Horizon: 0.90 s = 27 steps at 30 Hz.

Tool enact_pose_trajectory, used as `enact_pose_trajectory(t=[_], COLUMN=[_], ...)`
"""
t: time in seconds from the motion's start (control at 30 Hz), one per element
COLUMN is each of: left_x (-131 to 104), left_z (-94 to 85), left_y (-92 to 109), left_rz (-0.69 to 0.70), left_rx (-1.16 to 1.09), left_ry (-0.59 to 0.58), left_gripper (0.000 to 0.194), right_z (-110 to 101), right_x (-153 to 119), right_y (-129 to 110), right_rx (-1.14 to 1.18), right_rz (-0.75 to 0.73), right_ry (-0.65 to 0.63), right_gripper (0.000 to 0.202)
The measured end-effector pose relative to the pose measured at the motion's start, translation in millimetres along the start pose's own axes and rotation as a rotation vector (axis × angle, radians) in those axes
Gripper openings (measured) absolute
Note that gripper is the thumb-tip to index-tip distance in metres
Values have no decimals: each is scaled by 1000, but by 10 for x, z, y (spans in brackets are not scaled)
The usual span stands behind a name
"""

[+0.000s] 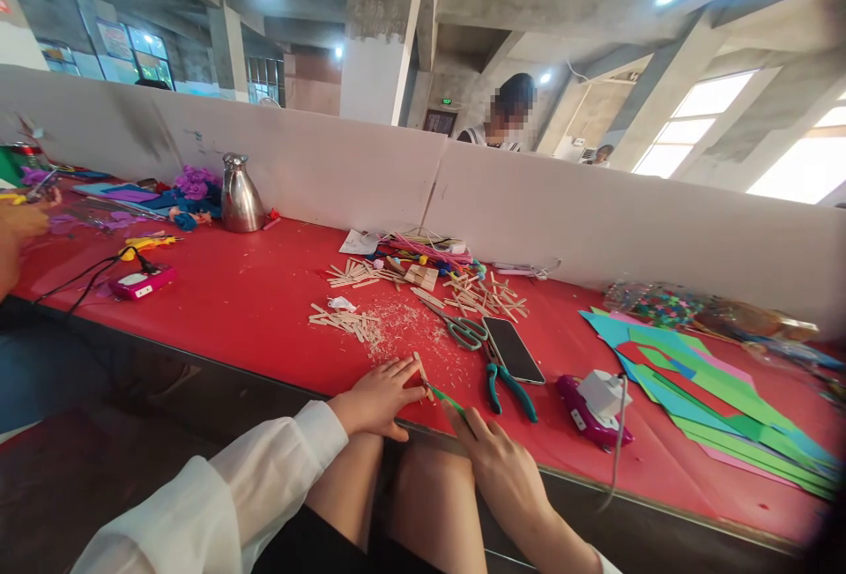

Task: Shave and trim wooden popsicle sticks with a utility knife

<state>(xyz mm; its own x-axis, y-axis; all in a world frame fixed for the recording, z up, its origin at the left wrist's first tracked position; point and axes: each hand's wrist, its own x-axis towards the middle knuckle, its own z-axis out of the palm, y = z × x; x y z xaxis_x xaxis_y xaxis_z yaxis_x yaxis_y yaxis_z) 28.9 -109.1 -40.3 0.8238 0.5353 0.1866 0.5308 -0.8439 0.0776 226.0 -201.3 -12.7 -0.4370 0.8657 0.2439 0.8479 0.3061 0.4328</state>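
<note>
Wooden stick at front edge of red table

Left hand: fingers extended, lying close together, tips at the stick, thumb apart; whether they pinch it cannot be told. Right hand: fingers curled around a green-handled tool, its tip at the stick. Pale shavings lie scattered just beyond. Scissors, pliers and a phone lie near, right of the shavings.

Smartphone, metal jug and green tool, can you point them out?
Smartphone [514, 350]: head view, middle of its dark screen.
Metal jug [242, 200]: head view, front of its body.
Green tool [450, 399]: head view, its exposed green part.
</note>
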Motion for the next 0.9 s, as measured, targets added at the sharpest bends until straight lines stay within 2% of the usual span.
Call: enact_pose_trajectory(t=[0.07, 0.2, 0.3, 0.4, 0.9], left_x=[2, 0, -10, -18, -25], left_z=[6, 24, 21, 3, -11], left_y=[-3, -10, -7, 8, 13], left_rz=[-4, -14, -13, -12, -1], left_rx=[3, 8, 7, 5, -3], left_ry=[-2, -4, -11, -6, 12], left_gripper=[78, 79, 81, 82, 77], right_z=[49, 156, 189, 163, -56], right_x=[4, 22, 29, 30, 142], right_y=[28, 94, 130, 144, 94], right_rx=[117, 540, 655, 783, 747], right_rz=[80, 332, 408, 463, 505], right_ry=[12, 76, 101, 57, -248], right_gripper=[57, 42, 38, 40, 43])
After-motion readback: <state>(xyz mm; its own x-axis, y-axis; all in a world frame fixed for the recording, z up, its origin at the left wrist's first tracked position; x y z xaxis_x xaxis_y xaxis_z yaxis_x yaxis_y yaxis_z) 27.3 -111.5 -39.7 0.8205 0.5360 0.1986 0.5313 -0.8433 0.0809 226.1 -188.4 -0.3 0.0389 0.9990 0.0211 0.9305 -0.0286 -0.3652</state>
